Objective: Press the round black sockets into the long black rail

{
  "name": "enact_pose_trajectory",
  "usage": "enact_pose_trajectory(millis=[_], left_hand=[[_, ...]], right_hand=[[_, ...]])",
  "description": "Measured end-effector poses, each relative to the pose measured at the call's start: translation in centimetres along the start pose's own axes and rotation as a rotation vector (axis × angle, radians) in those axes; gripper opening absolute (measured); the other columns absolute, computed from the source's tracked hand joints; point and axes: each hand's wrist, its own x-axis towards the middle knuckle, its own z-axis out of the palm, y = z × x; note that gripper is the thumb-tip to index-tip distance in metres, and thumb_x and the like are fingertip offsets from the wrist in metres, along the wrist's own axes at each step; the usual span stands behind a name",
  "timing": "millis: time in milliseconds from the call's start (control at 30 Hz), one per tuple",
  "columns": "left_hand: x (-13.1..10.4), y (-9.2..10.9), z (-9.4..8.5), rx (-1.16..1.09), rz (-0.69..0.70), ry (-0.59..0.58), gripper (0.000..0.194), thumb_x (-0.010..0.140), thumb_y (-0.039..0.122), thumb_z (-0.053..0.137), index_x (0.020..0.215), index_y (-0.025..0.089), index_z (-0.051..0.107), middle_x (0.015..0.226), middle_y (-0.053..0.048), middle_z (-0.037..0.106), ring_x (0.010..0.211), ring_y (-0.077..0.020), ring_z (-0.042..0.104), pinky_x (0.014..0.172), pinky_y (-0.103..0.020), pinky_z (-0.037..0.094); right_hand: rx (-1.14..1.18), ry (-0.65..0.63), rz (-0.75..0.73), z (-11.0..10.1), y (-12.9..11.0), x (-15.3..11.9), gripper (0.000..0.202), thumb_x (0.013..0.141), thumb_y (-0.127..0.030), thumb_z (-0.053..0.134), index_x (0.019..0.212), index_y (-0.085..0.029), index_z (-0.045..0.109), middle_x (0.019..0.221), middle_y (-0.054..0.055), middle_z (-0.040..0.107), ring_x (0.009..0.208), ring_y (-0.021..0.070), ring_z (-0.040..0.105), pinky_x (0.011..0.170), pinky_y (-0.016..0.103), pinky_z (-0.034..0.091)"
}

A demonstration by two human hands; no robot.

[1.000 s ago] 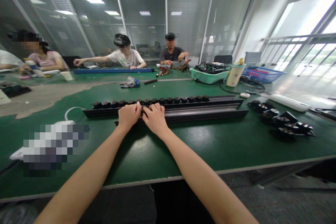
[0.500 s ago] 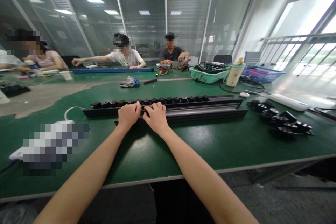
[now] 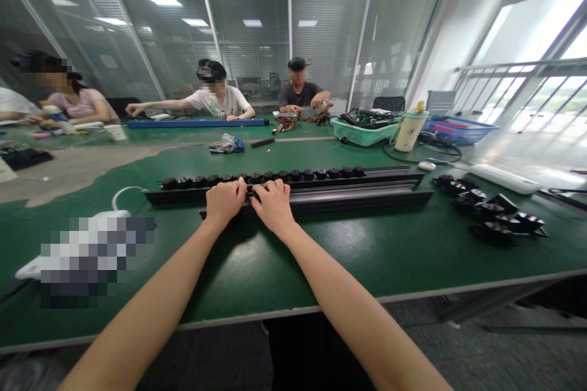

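Two long black channel bars [image 3: 362, 198] lie side by side across the table in front of me. In the farther bar stands a row of several small black parts with brownish tops [image 3: 295, 175]. My left hand [image 3: 225, 203] is closed over the left part of the nearer bar, its fingers curled inward. Right beside it, my right hand [image 3: 274, 203] is closed too, thumb and fingers bent over the same bar. A bit of something black shows between the two hands; my fingers cover most of it.
Loose black parts [image 3: 493, 208] lie heaped on the right of the green table [image 3: 348, 269]. A white power strip [image 3: 504, 178], a cup [image 3: 411, 129], a green basket [image 3: 364, 132] and a blue basket [image 3: 463, 129] stand farther back. Gloves [image 3: 227, 143] lie mid-table. People work opposite.
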Motion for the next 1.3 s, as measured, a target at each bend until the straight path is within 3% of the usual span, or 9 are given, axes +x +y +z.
enact_pose_trajectory(millis=[1300], left_hand=[[0.05,0.06,-0.26,-0.002,-0.001,-0.009,0.074,0.107,0.046,0.017,0.098,0.017,0.085,0.096,-0.02,0.08,0.093,-0.0341,0.076,0.079,-0.039,0.05]], right_hand=[[0.049,0.022,0.043,-0.04,0.14,0.09,0.032,0.106,-0.029,0.057,0.126,-0.028,0.081,0.123,0.012,0.068,0.123,0.0301,0.047,0.103,0.045,0.037]])
